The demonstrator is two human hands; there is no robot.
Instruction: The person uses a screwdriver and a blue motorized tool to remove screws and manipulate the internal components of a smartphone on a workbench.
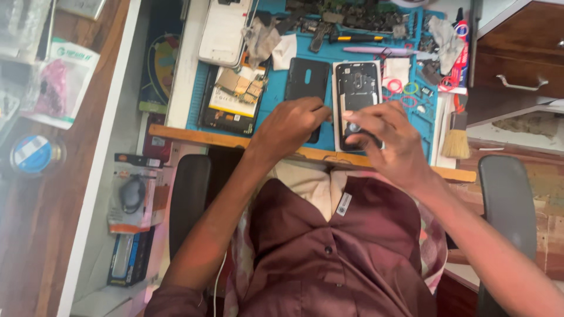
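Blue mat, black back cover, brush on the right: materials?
Blue mat: looks like matte rubber or silicone, with moulded compartments at the far edge. Black back cover: probably matte plastic, thin, with cut-out holes; metal can't be ruled out. Brush: pale bristles, natural or synthetic unclear, in a dark ferrule. The left hand rests beside the cover.

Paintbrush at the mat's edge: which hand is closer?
Right. The right hand rests on the opened phone, a short way from the paintbrush. The left hand sits farther off, on the black back cover.
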